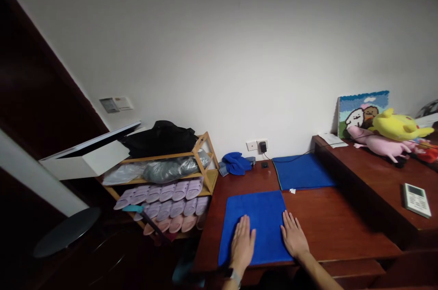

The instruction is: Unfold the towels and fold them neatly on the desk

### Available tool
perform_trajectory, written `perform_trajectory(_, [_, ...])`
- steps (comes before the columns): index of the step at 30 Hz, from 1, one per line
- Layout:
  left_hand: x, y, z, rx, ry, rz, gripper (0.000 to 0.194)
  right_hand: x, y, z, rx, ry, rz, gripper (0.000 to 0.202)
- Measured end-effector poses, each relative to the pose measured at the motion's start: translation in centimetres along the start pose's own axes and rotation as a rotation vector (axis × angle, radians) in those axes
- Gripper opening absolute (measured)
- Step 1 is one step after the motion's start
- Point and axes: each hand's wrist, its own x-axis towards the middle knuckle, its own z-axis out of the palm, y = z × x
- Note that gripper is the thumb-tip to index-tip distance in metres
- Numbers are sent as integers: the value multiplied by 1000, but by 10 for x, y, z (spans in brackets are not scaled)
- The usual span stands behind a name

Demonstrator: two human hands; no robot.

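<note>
A soft cloth like this should smooth best under flat palms and light, even strokes: the left hand steadying its side, the right hand working outward at the opposite edge, without dragging the cloth askew.

Taking the middle of the blue cloth as the clock's centre, the left hand lies at about seven to eight o'clock, palm down on the fabric, fingers close together and thumb apart. The cloth lies flat on the bench, between and under the hands. The right hand is between three and four o'clock, flat across the cloth's edge, fingers slightly spread. Neither hand grips anything; how firmly they press is hard to judge from above.

Farther out, slippers sit on a rack at ten, a crumpled cloth between eleven and twelve, a second blue cloth between one and two, and a calculator just short of three.
</note>
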Motion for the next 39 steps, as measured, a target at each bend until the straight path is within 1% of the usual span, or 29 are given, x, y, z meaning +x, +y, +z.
perform_trajectory(2, [23,48,12,-58,-80,146,66,0,1,1,-14,-6,0,68])
perform_trajectory(4, [39,85,27,-89,-138,200,67,0,3,1,-19,-11,-13,67])
perform_trajectory(5, [44,97,34,-97,-158,205,67,0,4,2,-19,-11,-23,67])
perform_trajectory(6, [47,103,40,-103,-168,202,67,1,5,2,-18,-9,-32,66])
perform_trajectory(7, [48,103,44,-106,-171,192,67,1,6,2,-18,-3,-37,66])
perform_trajectory(8, [48,97,46,-104,-168,177,68,1,6,2,-17,3,-33,66])
perform_trajectory(9, [46,87,45,-97,-160,154,68,1,5,2,-17,8,-25,66])
perform_trajectory(10, [43,72,42,-81,-150,119,69,1,5,1,-16,9,-15,66])
perform_trajectory(11, [39,54,36,-58,-140,73,70,0,3,-1,-17,6,-5,67])
perform_trajectory(15, [19,-28,9,51,-99,-139,71,-2,-1,-6,-24,-20,20,68])
perform_trajectory(17, [9,-60,1,93,-58,-201,70,-3,-1,-7,-21,-17,24,68])
perform_trajectory(18, [5,-71,0,108,-39,-213,70,-3,-1,-6,-22,-14,26,68])
perform_trajectory(20, [-1,-84,1,121,-16,-212,70,-1,-1,-6,-31,-16,34,68])
perform_trajectory(23, [-3,-86,6,121,-3,-211,70,10,-5,-10,-53,-24,37,69])
perform_trajectory(26, [-3,-84,10,111,6,-212,70,26,-10,-17,-67,-38,32,69])
perform_trajectory(28, [-4,-87,11,104,11,-204,70,36,-11,-19,-72,-60,53,69])
perform_trajectory(31, [-5,-94,11,114,10,-204,70,43,-9,-14,-65,-45,56,68])
perform_trajectory(33, [0,-92,10,136,20,-211,71,43,-7,-9,-55,-15,40,68])
perform_trajectory(35, [12,-78,7,147,61,-199,70,42,-6,-6,-45,0,36,68])
perform_trajectory(36, [20,-64,7,139,85,-180,69,41,-6,-6,-43,-1,38,68])
perform_trajectory(38, [39,-25,9,90,100,-112,68,41,-6,-7,-41,-8,40,68])
perform_trajectory(39, [49,-1,12,52,78,-63,68,41,-6,-8,-40,-11,40,68])
